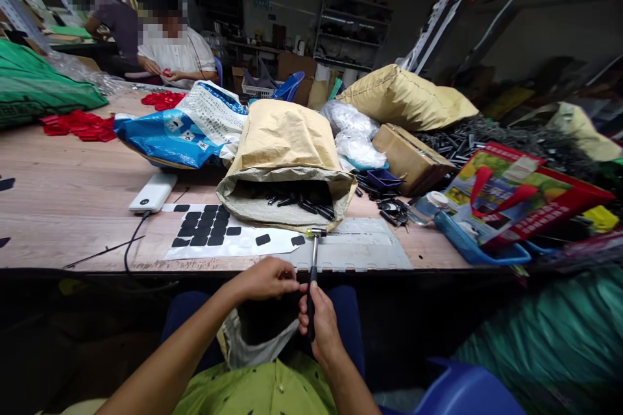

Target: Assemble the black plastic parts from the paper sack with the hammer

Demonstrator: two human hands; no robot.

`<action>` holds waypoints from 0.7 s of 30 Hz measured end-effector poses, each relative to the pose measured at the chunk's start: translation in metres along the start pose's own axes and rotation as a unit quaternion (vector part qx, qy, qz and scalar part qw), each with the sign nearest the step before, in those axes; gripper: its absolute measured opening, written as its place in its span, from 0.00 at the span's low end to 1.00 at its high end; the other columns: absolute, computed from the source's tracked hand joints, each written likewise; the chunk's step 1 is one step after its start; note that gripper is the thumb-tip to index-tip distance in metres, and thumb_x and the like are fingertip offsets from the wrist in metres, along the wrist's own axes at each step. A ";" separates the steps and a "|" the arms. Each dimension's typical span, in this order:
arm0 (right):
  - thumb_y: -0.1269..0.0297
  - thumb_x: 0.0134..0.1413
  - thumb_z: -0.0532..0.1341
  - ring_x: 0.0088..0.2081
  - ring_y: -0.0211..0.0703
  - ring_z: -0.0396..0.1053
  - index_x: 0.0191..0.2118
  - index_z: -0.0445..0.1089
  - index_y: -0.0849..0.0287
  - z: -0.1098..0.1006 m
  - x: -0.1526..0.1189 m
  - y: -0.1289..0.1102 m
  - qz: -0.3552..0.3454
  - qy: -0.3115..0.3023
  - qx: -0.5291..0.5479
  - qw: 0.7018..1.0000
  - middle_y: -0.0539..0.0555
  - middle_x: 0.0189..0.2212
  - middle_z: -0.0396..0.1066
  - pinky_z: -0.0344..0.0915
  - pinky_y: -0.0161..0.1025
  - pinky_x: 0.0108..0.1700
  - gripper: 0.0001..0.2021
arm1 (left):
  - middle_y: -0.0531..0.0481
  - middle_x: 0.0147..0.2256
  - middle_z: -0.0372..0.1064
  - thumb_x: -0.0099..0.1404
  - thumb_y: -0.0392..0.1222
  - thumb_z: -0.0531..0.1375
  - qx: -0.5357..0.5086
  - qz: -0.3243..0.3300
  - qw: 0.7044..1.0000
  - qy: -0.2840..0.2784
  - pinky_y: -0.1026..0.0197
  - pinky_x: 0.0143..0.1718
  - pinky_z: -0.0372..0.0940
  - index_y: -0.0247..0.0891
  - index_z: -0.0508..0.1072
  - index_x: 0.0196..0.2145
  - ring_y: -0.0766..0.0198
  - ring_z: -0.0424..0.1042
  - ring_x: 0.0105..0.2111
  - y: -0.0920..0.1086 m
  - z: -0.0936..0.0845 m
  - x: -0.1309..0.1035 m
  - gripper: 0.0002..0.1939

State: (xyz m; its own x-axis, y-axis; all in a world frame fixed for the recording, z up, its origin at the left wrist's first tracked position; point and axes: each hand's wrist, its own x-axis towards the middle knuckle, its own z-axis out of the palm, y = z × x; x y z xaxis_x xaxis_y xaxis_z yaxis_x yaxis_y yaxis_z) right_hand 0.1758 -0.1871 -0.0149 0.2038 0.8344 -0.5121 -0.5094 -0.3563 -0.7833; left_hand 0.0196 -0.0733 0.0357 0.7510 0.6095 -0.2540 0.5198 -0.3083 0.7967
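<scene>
My right hand [322,323] is wrapped round the black handle of a small hammer [315,258], which points away from me. Its head, with a yellowish end, is up by the table's front edge. My left hand [268,277] is just left of the handle, fingers curled and pinched together; what they hold, if anything, is too small to make out. Beyond the hands a tan woven sack [291,136] lies with its mouth towards me, black pieces [306,202] inside. Left of it a white sheet [243,245] carries rows of black rounded-square stickers [200,228].
A white power bank [153,193] with a cable lies at left. Behind are a blue-white bag [180,130] and red pieces [80,125]. A cardboard box [413,157] and a blue tray [479,248] stand at right. An open sack [260,343] hangs at my lap. Two people sit across.
</scene>
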 end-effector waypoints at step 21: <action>0.34 0.46 0.66 0.15 0.28 0.51 0.38 0.69 0.59 -0.003 0.000 -0.001 0.005 -0.004 0.010 1.000 0.42 0.19 0.60 0.49 0.27 0.14 0.30 | 0.45 0.39 0.71 0.65 0.47 0.61 0.241 -0.039 0.890 0.385 0.54 0.45 0.63 0.41 0.76 0.40 0.52 0.67 0.43 -0.034 -0.073 0.084 0.09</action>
State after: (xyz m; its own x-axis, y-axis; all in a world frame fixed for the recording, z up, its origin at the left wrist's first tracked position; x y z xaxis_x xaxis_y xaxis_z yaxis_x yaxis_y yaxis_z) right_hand 0.1785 -0.1883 -0.0150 0.1919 0.8341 -0.5171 -0.5288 -0.3560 -0.7705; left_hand 0.0356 0.0418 0.0271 0.3000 0.9055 0.3002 0.8114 -0.4077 0.4189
